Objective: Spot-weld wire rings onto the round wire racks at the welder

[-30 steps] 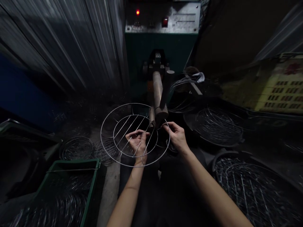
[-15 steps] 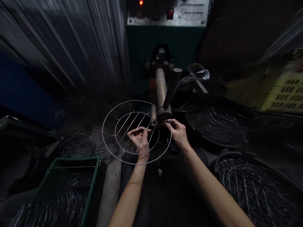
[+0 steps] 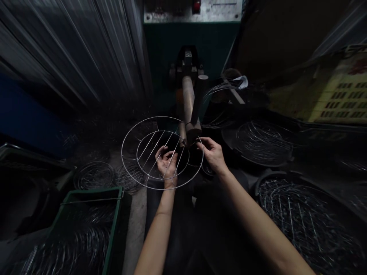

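A round wire rack with two concentric rings and several parallel cross wires hangs in front of me, tilted. My right hand grips its outer ring at the right side, close to the rounded tip of a thick tan metal arm on the machine. My left hand is behind the cross wires, with its fingers apart and curled around them. A dark upright rod stands beside the arm. The rack's right edge is close to the arm's tip, and part of that contact area is shadowed.
Black round tubs hold piled wire racks to the right and lower right. A green crate of wire pieces sits at lower left, with loose wire rings beyond it. Corrugated metal sheeting forms the left side, and a control panel tops the machine.
The whole scene has shifted upward in the picture as my head moved. My left hand's fingers have spread from a pinch on the wires, and the rack has tilted slightly.
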`<state>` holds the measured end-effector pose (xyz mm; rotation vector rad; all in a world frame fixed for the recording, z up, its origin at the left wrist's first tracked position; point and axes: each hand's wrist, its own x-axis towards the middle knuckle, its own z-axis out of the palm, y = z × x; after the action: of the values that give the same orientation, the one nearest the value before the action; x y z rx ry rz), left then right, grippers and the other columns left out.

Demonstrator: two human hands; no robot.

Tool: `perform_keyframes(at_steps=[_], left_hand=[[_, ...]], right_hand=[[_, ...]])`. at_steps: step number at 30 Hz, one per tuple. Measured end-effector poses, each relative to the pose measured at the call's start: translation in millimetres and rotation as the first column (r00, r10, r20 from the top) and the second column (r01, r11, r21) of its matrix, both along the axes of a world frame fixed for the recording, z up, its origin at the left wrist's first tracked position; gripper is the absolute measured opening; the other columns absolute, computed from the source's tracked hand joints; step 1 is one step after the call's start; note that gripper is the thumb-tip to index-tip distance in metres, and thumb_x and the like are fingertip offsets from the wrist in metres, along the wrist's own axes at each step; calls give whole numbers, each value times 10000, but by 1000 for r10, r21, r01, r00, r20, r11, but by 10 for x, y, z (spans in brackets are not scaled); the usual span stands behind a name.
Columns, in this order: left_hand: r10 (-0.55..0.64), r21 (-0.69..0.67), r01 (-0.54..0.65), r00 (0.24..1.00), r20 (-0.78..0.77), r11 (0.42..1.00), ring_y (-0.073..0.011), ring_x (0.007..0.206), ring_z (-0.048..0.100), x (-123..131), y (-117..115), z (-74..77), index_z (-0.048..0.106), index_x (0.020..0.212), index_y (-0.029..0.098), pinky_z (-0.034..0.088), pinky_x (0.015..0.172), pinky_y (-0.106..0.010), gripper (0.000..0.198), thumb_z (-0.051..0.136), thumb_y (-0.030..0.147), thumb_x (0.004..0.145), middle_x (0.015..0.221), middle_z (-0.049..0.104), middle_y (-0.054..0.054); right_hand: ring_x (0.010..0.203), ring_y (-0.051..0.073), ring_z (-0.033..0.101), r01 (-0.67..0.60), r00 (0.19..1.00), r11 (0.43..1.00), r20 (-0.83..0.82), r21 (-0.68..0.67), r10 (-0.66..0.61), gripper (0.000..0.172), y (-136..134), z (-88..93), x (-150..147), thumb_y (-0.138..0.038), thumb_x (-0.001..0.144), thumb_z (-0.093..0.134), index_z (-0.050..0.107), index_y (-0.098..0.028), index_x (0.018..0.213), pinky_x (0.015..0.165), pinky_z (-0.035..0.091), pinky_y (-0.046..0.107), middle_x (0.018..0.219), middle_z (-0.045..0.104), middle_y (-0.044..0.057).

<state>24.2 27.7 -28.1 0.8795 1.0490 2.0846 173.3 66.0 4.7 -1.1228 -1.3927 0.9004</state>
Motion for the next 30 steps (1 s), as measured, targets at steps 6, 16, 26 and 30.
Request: perform_keyframes(at_steps=[6,16,26,30], left_hand=[[-8,35,7,1000,25,999,-97,819,618,1,5,-2,478,1068,248,528,724,-228,481,744,242,668,1073,522,-37],[133,21,-133,991,-30,991,-194,1042,600,110,13,-3,427,1057,233,516,852,-332,430,696,296,728,1133,517,-79],[299,66,-293,948,-106,954,-201,1092,562,248,200,-67,382,1053,230,521,859,-357,412,666,278,758,1175,434,-87],[324,44,-321,937,-127,946,-202,1083,564,265,241,-79,372,1061,226,529,846,-367,398,645,294,778,1166,421,-93]], right_hand=[[796,160,619,53,996,998,73,-45,-49,233,-480,-16,257,-365,719,683,622,-198,869,748,499,302,841,660,22],[742,159,626,73,997,997,-15,-36,-74,180,-657,-134,-119,-362,739,670,663,-199,815,699,495,282,783,674,20],[731,150,601,110,990,993,-90,-35,-113,256,-208,-95,-145,-416,721,667,644,-186,832,690,482,283,791,659,19],[723,156,596,103,992,994,-71,-44,-106,287,-139,-85,-147,-441,719,662,642,-183,843,678,489,291,784,651,26]])
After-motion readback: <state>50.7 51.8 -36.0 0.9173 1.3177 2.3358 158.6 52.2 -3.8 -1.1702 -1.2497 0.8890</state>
